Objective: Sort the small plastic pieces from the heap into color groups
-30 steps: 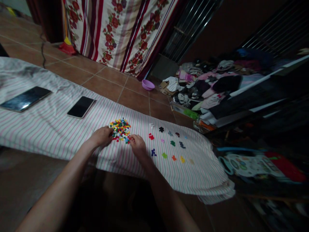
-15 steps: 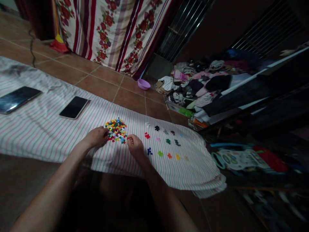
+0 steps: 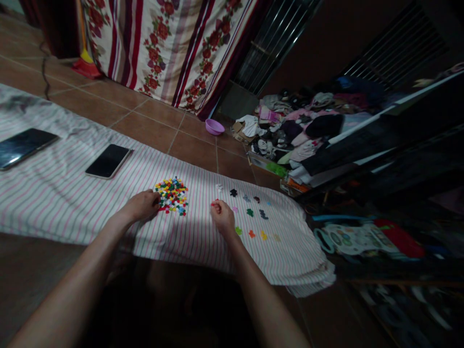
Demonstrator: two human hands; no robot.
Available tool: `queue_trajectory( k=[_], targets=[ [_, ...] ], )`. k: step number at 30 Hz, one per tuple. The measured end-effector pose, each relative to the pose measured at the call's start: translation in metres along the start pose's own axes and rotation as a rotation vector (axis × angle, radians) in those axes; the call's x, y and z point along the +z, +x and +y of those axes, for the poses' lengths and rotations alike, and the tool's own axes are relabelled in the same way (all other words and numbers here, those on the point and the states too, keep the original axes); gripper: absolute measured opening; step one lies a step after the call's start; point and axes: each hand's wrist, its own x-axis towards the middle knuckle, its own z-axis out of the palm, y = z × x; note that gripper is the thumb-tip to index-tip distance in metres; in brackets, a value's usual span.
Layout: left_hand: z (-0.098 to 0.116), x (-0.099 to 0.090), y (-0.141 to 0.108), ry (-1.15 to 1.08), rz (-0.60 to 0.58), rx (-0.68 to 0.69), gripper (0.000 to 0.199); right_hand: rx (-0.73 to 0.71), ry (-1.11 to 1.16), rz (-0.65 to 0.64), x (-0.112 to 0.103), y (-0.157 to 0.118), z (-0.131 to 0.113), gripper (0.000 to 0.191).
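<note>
A heap of small multicoloured pieces (image 3: 172,194) lies on the striped cloth. My left hand (image 3: 145,204) rests at the heap's left edge, fingers curled together; whatever is in them is hidden. Over the red group, my right hand (image 3: 222,216) is closed in a pinch, a bit of red showing at its fingertips. Sorted by colour, little groups lie around and beyond it: white (image 3: 219,188), black (image 3: 233,193), pink (image 3: 235,210), dark green (image 3: 250,212), lime green (image 3: 238,231), orange (image 3: 251,234) and yellow (image 3: 264,235). The right hand covers the dark blue group and most of the red one.
A phone (image 3: 108,161) and a larger dark-screened device (image 3: 25,147) lie on the striped cloth (image 3: 174,237) at left. Beyond, a purple basin (image 3: 215,127) sits on the tiled floor. Piled clothes (image 3: 290,121) stand at right, near a floral curtain (image 3: 163,48).
My right hand has moved right, from the heap's edge to the red group, still pinched. My left hand stays by the heap. The view has shifted slightly.
</note>
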Motion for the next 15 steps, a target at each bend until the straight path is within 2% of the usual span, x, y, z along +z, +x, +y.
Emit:
queue_trajectory(
  k=[6, 15],
  targets=[
    [0.000, 0.002, 0.001, 0.011, 0.005, -0.005, 0.025, 0.041, -0.122, 0.088, -0.009, 0.009, 0.018, 0.024],
    [0.003, -0.003, -0.001, 0.011, 0.000, -0.008, 0.026, 0.117, -0.196, 0.122, -0.012, 0.026, 0.038, 0.030]
  ],
)
